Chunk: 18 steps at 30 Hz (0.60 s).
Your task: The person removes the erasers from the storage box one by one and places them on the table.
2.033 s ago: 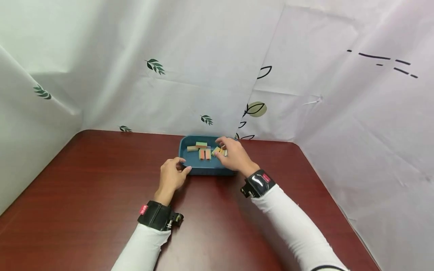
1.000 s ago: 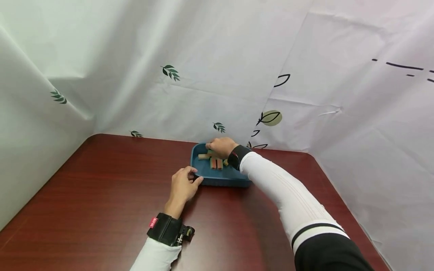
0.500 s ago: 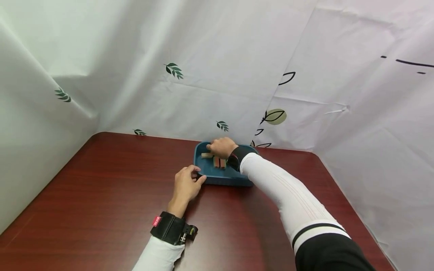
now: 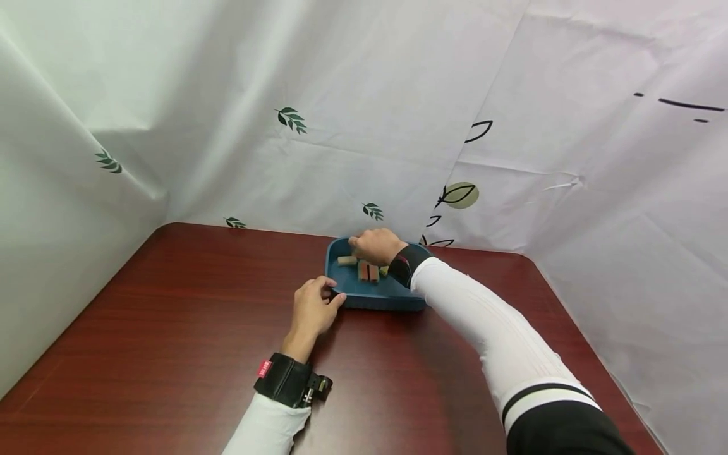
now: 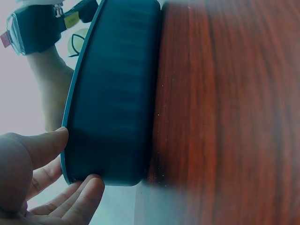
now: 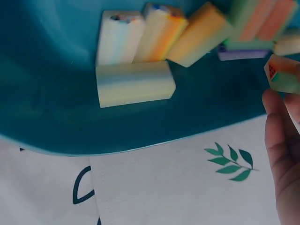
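Note:
A blue, round-cornered tray (image 4: pixel 383 304) stands near the table's back edge. My left hand (image 4: pixel 309 309) grips its near-left corner; in the left wrist view the thumb lies on the rim and the fingers (image 5: pixel 86 199) curl round the corner. My right hand (image 4: pixel 376 246) reaches over the tray's back part. In the right wrist view it pinches a small red-and-green block (image 6: pixel 284 79) with a watermelon-like print on its end. Beside it in the tray lie a pale block (image 6: pixel 136 84), an orange-yellow block (image 6: pixel 199 35), red-and-green blocks (image 6: pixel 262 21) and others.
The tray rests on a dark red-brown table (image 4: pixel 170 354). A white curtain (image 4: pixel 227 145) with leaf prints hangs right behind the table and along its sides. The right sleeve (image 4: pixel 483 322) crosses over the tray's right part.
From the tray's right part, my right hand has moved left to its back-left area, where it now pinches the red-and-green block. My left hand stays at the tray's corner. The head view has shifted slightly.

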{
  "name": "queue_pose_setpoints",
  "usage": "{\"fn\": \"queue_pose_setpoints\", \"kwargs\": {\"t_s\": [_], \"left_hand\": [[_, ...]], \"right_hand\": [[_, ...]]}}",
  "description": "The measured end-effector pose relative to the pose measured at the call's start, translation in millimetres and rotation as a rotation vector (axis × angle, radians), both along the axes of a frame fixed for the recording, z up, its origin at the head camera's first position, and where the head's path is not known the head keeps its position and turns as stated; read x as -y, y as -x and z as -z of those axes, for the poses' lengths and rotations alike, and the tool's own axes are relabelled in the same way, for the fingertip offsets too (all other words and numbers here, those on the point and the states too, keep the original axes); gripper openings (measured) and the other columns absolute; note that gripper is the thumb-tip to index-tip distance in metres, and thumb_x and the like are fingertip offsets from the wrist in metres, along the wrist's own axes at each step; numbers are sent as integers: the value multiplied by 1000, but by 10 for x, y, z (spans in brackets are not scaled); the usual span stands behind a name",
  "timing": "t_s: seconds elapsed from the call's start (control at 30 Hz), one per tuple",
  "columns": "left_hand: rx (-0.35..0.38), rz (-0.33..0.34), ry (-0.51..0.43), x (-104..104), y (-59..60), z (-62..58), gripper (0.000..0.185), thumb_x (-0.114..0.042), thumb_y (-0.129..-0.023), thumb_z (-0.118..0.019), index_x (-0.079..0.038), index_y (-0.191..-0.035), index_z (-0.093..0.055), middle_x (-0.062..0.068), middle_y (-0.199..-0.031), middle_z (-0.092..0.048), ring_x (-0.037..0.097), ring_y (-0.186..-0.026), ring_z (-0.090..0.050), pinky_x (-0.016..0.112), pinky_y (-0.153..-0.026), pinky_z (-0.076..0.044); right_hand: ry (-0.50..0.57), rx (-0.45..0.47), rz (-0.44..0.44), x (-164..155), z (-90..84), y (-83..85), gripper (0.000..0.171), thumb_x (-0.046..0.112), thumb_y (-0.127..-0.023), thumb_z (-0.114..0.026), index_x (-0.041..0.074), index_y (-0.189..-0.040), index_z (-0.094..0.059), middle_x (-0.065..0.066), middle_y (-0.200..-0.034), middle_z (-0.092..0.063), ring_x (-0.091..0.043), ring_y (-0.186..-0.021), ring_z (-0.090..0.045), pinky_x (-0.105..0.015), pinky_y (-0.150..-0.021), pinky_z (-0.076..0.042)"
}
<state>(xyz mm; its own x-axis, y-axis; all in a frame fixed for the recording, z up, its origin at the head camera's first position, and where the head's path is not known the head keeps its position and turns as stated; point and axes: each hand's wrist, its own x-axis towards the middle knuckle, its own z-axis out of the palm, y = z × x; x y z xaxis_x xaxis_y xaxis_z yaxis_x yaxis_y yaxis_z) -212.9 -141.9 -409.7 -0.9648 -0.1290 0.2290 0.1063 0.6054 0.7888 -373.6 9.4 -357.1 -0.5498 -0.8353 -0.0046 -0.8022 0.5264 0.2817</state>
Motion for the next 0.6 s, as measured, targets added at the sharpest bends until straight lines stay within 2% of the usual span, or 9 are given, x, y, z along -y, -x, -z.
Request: {"fn": "queue_pose_setpoints", "kwargs": {"t_s": [0.27,0.43,0.5,0.6], "left_hand": [[3,4,14,-5,-20,4,28,-18,-89,-73,-3,-111,-66,15,-105,-62,30,-96,-63,43,-83,-52],[12,-1,23,-17,-5,-5,28,-19,-89,-73,-4,-111,-66,14,-104,-62,30,-96,-61,44,-82,-51],[11,-4,28,-11,10,-21,28,-19,-89,-73,-4,-111,-66,14,-103,-62,30,-95,-61,44,-82,-50],[4,-6,27,-8,25,-16,29,-19,-88,-73,-3,-111,-66,15,-103,-62,30,-95,-61,44,-83,-50]], "right_hand": [[204,144,-1,-153,-164,-213,18,20,-97,-61,7,-110,-65,-5,-93,-68,-16,-74,-65,-31,-66,-54],[320,239,-22,-282,-296,-399,17,17,-98,-59,5,-110,-63,-5,-88,-66,-14,-69,-62,-28,-64,-51],[368,262,-30,-326,-337,-482,17,14,-97,-61,4,-110,-62,-5,-87,-66,-14,-71,-62,-29,-65,-51],[431,293,-40,-391,-337,-621,19,11,-95,-64,1,-111,-61,-5,-87,-66,-15,-73,-64,-29,-67,-53]]}}
